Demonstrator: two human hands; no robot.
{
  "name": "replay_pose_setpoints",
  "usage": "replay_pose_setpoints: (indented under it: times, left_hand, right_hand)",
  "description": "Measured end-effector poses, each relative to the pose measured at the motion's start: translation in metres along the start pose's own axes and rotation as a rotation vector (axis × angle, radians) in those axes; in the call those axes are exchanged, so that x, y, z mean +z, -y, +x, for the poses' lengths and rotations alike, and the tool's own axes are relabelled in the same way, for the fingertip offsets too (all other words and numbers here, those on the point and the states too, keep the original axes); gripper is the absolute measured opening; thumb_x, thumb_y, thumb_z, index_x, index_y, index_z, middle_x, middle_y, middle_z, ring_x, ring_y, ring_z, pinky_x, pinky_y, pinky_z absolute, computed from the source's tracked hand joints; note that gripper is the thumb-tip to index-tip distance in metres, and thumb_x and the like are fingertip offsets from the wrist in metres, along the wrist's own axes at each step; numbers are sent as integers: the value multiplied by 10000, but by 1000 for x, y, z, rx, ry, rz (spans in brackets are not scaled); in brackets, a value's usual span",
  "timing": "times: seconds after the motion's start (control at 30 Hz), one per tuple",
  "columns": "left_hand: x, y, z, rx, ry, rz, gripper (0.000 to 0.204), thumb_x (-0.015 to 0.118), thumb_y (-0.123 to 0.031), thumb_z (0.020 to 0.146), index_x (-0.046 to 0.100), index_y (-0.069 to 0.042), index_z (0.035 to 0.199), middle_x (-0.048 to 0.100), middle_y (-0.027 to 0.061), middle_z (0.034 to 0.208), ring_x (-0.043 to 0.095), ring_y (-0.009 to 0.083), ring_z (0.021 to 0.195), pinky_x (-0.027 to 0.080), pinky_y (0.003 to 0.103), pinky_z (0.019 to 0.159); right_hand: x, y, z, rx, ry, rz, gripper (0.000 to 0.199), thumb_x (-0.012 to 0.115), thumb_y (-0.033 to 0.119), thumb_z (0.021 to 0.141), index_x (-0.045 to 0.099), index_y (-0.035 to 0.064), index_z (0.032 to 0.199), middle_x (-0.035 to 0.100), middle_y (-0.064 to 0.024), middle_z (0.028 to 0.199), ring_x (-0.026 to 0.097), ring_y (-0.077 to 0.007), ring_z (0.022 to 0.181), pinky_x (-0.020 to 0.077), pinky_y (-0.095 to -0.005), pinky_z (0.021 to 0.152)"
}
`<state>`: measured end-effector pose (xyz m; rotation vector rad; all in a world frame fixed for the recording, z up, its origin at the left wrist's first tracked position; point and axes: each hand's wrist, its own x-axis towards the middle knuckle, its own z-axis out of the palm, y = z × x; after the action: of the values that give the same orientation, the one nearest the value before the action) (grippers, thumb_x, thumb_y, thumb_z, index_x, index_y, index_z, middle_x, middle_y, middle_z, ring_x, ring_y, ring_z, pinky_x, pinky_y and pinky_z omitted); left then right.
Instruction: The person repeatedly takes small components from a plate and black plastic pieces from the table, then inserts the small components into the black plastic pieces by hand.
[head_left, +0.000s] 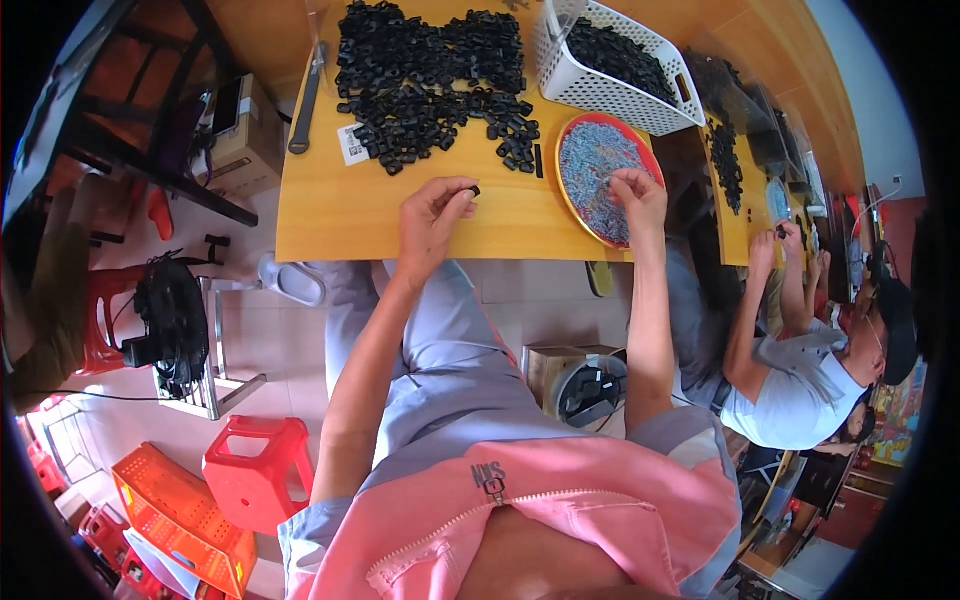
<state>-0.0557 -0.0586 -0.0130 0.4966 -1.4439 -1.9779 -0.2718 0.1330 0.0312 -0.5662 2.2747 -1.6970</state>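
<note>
Near the table's front edge, my left hand [432, 222] pinches a small black plastic part [474, 190] between thumb and fingertips. My right hand [640, 200] is over a round red tray [648, 158] with a yellow rim, its fingertips pressed together at the contents. Many tiny bluish-grey pieces [592, 160] fill the tray. Whatever those right fingertips grip is too small to make out. Beyond my left hand, a large heap of similar black plastic parts [425, 70] spreads over the wooden table [335, 215].
A white perforated basket [610, 108] of black parts stands behind the tray. A dark-handled tool [305, 110] and a white label [353, 145] lie left of the heap. To the right, a co-worker [800, 385] sits at another table. Red stools [255, 475] stand at lower left.
</note>
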Motion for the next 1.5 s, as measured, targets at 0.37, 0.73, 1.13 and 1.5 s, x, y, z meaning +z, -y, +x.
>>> replay_pose_setpoints:
  times: [0.37,0.73,1.13,1.5]
  left_hand:
    - [-1,-3,0,-10,46,27,182,514,-59,883,621,-10,1023,575,26,847,530,66,671,455,191,619]
    - [0,-1,1,11,54,41,168,524,-51,875,627,-3,1000,567,26,825,534,72,669,457,191,611]
    - [-1,-1,1,22,44,57,167,524,-60,876,623,3,995,569,28,820,540,75,665,459,194,610]
    - [-1,2,0,23,33,60,169,523,-69,876,623,6,990,569,31,813,540,76,655,457,193,609]
  right_hand:
    - [3,2,4,69,26,-96,48,584,31,806,596,-14,818,581,-23,643,524,-65,549,409,-196,486]
    - [-2,-2,3,-16,37,-85,63,580,52,821,608,-4,828,591,-17,707,547,-69,638,430,-186,586]
    - [-4,1,4,140,-1,114,124,588,147,849,601,28,883,576,-12,663,550,-78,507,414,-194,449]
    - [-10,-2,4,219,17,361,110,636,128,815,597,40,868,584,-26,672,575,-98,521,460,-196,450]
